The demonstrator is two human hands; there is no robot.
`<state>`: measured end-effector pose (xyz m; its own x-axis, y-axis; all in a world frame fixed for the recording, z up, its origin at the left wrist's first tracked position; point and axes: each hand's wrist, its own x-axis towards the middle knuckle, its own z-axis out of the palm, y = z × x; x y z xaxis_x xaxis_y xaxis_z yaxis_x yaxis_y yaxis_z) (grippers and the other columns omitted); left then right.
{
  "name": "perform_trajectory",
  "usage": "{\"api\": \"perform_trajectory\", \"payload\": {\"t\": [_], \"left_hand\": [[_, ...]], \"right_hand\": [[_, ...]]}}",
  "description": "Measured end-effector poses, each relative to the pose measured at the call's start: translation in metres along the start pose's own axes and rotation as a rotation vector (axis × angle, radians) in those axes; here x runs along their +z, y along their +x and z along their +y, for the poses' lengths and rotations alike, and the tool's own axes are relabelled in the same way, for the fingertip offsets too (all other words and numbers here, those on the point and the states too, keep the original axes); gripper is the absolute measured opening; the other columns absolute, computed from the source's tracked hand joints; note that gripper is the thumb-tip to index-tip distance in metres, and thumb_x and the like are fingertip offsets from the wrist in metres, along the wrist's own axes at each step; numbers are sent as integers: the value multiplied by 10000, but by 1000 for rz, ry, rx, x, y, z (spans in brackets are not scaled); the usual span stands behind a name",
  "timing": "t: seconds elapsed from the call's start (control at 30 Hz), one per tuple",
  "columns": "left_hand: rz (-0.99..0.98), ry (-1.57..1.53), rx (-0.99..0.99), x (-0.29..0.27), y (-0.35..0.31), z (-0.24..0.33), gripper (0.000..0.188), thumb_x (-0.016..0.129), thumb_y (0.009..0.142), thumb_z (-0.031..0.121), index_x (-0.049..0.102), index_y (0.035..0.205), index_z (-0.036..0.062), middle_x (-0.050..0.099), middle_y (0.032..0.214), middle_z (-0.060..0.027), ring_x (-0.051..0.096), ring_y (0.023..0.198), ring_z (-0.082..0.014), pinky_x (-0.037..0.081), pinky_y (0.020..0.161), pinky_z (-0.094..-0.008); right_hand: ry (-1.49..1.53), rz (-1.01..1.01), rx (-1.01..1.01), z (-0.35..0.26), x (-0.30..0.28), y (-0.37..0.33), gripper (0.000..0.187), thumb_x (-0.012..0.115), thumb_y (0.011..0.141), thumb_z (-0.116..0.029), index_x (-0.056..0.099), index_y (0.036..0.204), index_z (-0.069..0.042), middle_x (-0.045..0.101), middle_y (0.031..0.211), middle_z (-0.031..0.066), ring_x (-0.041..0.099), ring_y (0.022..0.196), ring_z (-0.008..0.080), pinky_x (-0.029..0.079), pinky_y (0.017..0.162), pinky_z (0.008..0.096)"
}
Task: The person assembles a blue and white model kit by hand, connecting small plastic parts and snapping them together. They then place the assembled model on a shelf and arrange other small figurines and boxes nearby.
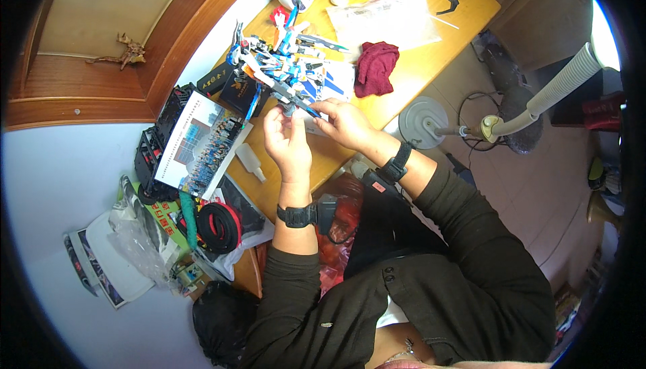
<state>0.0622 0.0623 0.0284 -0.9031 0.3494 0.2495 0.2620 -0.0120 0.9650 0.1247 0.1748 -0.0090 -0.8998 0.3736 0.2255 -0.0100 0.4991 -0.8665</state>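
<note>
Pinching the model's (pixel 276 62) long grey part (pixel 288 93) with left hand (pixel 289 140) and right hand (pixel 348 125) near the desk's (pixel 427 56) front edge, I could snap it by overtwisting.

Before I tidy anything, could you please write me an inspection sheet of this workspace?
Surface: yellow wooden table, partly covered.
Things in hand: blue, white and orange model with a long grey part.
Clutter: dark red cloth, clear plastic bag, white bottle, group photo.
Hands: left hand and right hand both have fingers at the grey part.
Cables: dark cable looped on the floor beside a round white base.
Surroundings: wooden shelf at the left.
</note>
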Motion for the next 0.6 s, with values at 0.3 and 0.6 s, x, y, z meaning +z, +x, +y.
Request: {"api": "perform_trajectory", "payload": {"t": [0.3,0.6], "left_hand": [[-54,16,46,-2,0,6,256,598,837,17,468,1053,-29,559,949,-70,534,843,-111,435,760,-225],[-140,-40,142,10,2,21,411,630,796,17,481,1171,-55,588,947,-65,555,844,-119,449,797,-263]], "right_hand": [[92,120,-78,0,0,-1,256,612,755,-31,603,1011,-23,616,846,149,603,762,280,482,656,334],[167,153,-69,-9,-28,-1,241,605,777,-58,600,1015,-22,607,812,172,612,739,304,485,663,355]]}}
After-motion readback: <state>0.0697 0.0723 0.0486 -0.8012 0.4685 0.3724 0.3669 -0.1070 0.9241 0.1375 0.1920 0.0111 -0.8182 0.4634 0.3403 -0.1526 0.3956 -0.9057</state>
